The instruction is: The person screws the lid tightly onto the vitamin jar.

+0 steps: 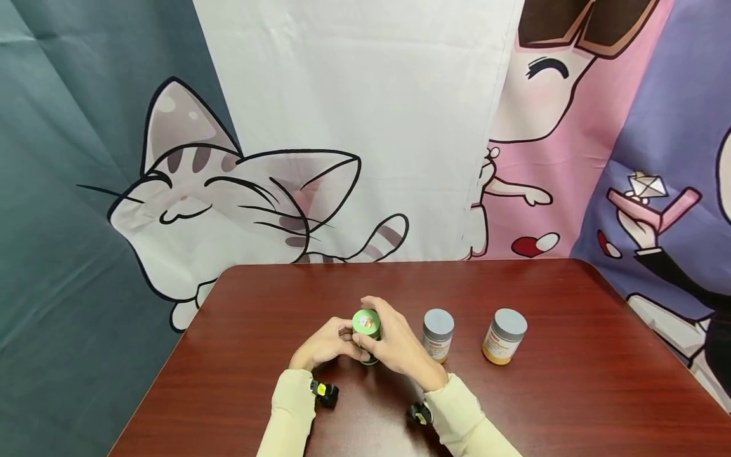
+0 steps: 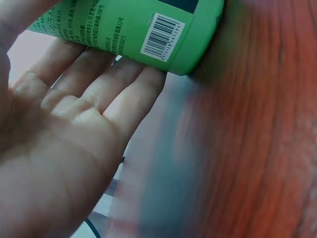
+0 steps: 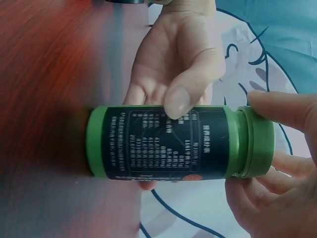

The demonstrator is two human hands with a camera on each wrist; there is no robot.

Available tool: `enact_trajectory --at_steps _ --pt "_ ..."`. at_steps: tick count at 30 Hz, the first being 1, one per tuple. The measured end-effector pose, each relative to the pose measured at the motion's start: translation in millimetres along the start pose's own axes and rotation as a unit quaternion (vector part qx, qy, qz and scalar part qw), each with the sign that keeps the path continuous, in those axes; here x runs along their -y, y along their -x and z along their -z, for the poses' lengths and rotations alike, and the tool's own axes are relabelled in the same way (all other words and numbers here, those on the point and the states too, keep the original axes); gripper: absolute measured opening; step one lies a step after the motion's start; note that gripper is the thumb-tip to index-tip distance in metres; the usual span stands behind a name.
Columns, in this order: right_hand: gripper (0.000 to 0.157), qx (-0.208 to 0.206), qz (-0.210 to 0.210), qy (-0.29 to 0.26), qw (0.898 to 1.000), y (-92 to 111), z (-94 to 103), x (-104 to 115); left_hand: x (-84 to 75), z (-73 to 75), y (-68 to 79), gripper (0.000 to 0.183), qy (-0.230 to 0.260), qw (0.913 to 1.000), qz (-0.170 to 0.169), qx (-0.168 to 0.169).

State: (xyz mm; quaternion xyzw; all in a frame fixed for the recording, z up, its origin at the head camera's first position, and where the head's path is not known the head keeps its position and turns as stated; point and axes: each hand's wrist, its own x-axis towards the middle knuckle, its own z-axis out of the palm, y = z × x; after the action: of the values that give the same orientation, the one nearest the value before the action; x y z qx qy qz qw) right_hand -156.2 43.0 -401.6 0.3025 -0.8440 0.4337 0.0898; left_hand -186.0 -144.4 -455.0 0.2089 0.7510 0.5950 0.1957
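Note:
A green bottle with a dark printed label is held upright over the table between both hands. My left hand grips its body, with the thumb across the label and the fingers behind. In the left wrist view a white barcode shows on the bottle's green side, near its base. My right hand holds the green cap, with thumb and fingers on opposite sides of its rim. The cap sits on the bottle's neck, and a narrow band of ridges shows below it.
Just right of my right hand stands a jar with a grey lid. Farther right is a second grey-lidded jar with an orange-yellow base. All this is on a reddish-brown wooden table, with a cartoon-printed cloth hanging behind its back edge.

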Motion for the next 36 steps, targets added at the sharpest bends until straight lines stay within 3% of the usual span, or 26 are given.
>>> enact_trajectory --at_steps 22,25,30,36 --pt "0.058 -0.050 -0.014 0.041 0.998 5 -14.8 -10 2.8 -1.0 -0.5 0.036 -0.021 0.9997 -0.003 -0.011" --pt "0.066 -0.038 -0.031 0.015 0.999 5 -12.9 -9 3.6 -0.7 -0.8 0.035 -0.028 0.9994 -0.012 -0.015" --pt "0.077 -0.027 -0.067 -0.075 0.995 5 -2.7 -4 4.3 -1.5 -2.1 0.032 -0.036 0.9993 -0.005 -0.012" --pt "0.069 0.001 -0.043 -0.106 0.993 4 1.2 -9 7.4 -1.6 1.4 0.032 -0.009 0.9999 0.004 -0.006"
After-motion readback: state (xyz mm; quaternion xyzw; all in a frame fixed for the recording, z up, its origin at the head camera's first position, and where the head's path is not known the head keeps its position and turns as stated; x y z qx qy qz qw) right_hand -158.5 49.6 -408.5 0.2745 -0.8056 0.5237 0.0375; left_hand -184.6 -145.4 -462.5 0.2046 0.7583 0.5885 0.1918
